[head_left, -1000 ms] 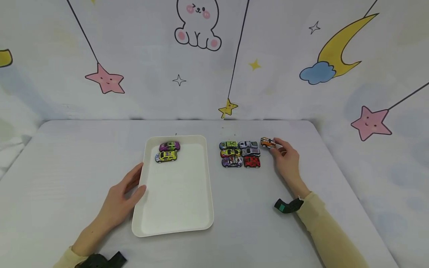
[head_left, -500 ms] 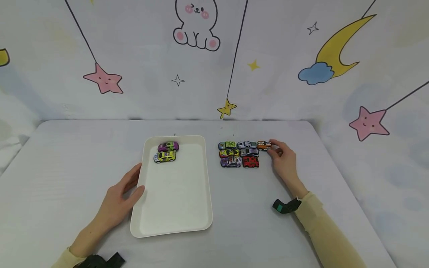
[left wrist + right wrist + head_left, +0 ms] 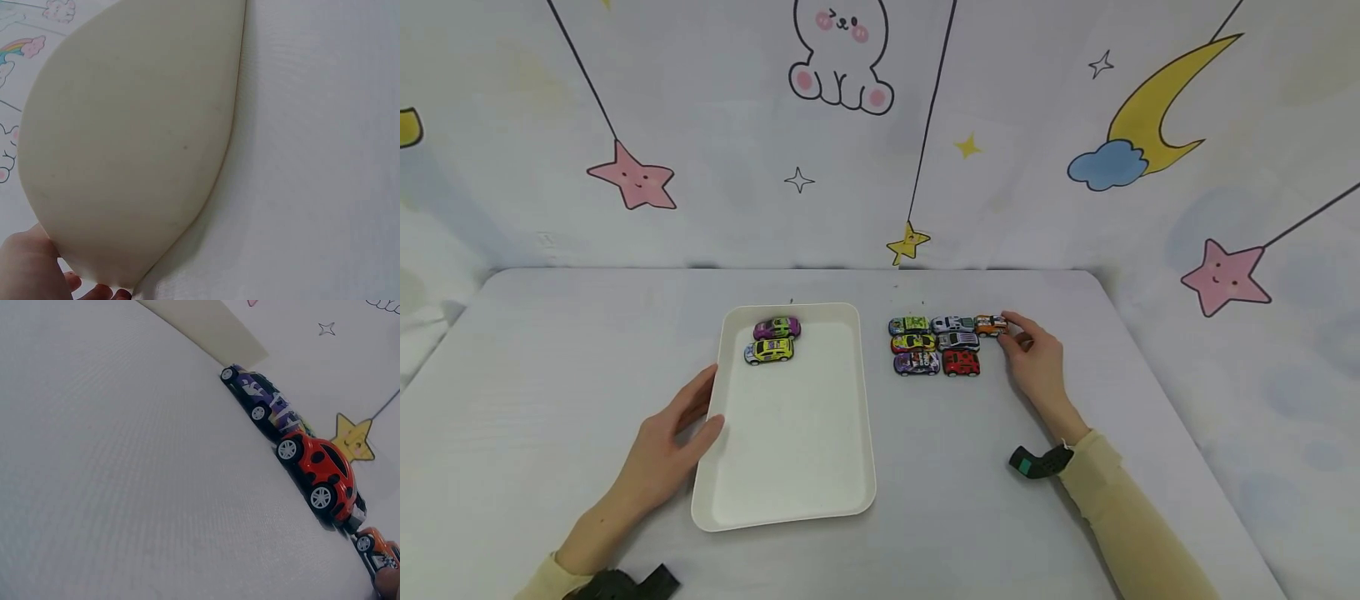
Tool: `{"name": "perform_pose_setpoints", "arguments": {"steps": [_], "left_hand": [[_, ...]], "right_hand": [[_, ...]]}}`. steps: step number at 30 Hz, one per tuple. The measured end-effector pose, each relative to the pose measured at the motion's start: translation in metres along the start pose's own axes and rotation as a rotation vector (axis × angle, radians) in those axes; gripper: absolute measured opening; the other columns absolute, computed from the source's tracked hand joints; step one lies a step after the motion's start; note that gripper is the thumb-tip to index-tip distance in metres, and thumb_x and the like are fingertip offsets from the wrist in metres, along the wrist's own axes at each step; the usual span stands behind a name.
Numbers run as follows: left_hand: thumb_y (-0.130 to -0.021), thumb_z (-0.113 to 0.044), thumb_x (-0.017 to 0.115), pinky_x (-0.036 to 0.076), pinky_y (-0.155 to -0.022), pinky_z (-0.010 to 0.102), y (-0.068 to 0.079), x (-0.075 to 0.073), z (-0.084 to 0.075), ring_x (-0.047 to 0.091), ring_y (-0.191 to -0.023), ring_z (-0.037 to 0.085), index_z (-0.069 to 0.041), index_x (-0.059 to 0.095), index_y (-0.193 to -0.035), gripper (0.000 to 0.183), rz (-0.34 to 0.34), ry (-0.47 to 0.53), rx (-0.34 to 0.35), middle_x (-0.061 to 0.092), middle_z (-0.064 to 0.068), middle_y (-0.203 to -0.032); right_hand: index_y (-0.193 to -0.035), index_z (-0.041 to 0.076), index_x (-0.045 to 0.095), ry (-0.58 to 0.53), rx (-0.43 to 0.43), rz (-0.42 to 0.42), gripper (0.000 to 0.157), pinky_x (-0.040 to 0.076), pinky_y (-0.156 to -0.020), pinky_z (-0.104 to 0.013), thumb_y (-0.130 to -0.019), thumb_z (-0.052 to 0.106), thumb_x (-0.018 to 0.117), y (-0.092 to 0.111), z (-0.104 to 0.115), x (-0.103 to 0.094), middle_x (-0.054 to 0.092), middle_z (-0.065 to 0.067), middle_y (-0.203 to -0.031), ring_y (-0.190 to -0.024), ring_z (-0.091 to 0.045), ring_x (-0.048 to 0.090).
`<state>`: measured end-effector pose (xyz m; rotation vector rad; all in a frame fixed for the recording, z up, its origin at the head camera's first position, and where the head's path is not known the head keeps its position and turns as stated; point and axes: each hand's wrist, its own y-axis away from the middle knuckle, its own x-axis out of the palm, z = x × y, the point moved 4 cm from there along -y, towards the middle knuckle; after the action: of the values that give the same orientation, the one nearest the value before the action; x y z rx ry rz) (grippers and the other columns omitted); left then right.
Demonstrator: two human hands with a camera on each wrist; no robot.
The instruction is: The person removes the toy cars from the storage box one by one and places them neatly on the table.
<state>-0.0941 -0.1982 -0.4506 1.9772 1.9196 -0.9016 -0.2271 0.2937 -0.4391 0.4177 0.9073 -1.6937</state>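
Observation:
My left hand (image 3: 662,450) holds the left rim of a white tray (image 3: 790,450), thumb over the edge and fingers along the outer wall. Inside the tray, at the top left, a purple toy car (image 3: 777,327) sits just behind a yellow one (image 3: 769,351). With thumb and fingers, my right hand (image 3: 1037,362) pinches the rear of an orange toy car (image 3: 988,326), which stands at the right end of the back row. That car touches or nearly touches the silver-grey car (image 3: 952,324) beside it. Only a fingertip (image 3: 388,582) shows in the right wrist view.
Right of the tray, several toy cars are grouped closely, including a red one with black spots (image 3: 961,363) and a purple-white one (image 3: 917,363). A white cloth covers the table (image 3: 940,500). A patterned wall covering (image 3: 715,167) rises behind it.
My right hand has slid the orange car left, up against the group of cars, and has stayed there over the last half second. My left hand has kept its place on the tray.

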Motion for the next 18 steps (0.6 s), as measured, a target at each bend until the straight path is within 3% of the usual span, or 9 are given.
{"name": "perform_pose_setpoints", "arguments": {"steps": [18], "left_hand": [[-0.098,-0.013,0.064,0.033,-0.096,0.000,0.0002,0.0001,-0.0004,0.046,-0.121,-0.016,-0.021,0.036,-0.156,0.065,0.000,0.003,0.002,0.051,0.016,-0.148]], "right_hand": [[-0.131,0.009,0.066,-0.030,0.025,-0.005,0.041,0.037,-0.064,-0.019,-0.090,0.002,0.069,0.0013,-0.0016,-0.0003,0.068,-0.017,-0.088,-0.073,-0.019,0.053]]}}
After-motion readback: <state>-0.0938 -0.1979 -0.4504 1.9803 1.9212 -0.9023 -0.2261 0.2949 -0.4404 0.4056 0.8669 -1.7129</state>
